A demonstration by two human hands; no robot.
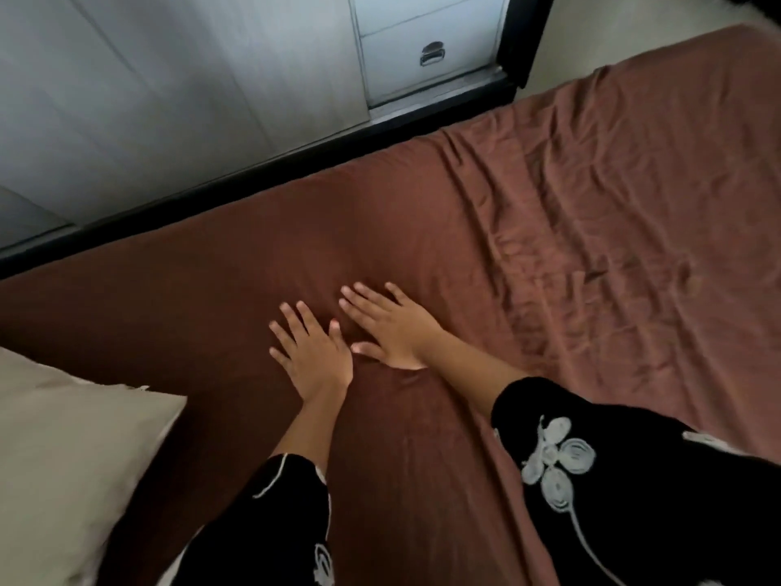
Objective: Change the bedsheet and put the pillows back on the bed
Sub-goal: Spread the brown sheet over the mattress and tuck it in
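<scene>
Both hands are flat with fingers spread, gripping nothing: left hand [312, 353] and right hand [391, 327] press side by side mid-bed on the brown bedsheet [570, 230]. A beige pillow [63, 458] sits at the near-left corner.

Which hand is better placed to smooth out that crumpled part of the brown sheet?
Probably the right hand: it lies flat on the sheet on the side nearest the creases. The left hand lies farther off, nearer the pillow.
</scene>
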